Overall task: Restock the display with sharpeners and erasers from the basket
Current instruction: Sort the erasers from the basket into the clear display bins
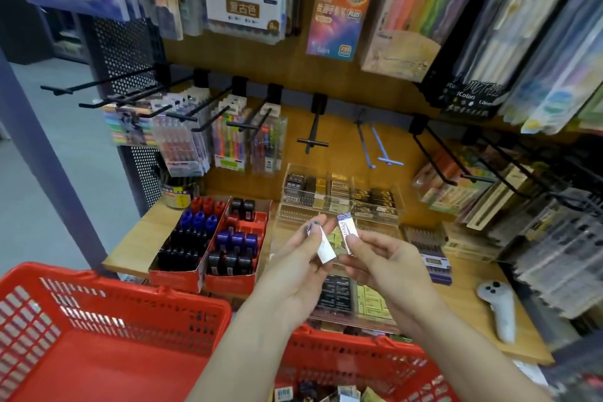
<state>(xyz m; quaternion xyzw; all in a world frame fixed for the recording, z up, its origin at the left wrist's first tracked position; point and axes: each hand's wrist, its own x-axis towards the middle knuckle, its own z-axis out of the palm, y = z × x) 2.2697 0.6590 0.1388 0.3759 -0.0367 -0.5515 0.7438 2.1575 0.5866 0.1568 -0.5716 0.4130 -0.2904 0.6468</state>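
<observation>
1. Left hand [293, 261] raised over the shelf, fingers curled round a white sleeved eraser [324, 246]; one end of it sticks out past the fingertips.
2. Right hand [383, 258] just beside the left, pinching a second eraser [346, 232] with "Premi…" lettering, held tilted, upper end toward the left hand.
3. Two erasers close together, upper ends near but not clearly touching; both above the clear tiered display [339, 202].
4. Display tiers holding rows of dark and yellowish small boxes; front tier partly hidden behind the hands.
5. Red basket [359, 365] below the forearms, small packaged items at its bottom edge; contents too blurred to sort.
6. Second red basket [107, 336] at lower left.
7. Red cardboard trays [208, 238] of red, blue and black items left of the display.
8. White handheld controller [499, 310] lying on the wooden shelf [137, 238] at right.
</observation>
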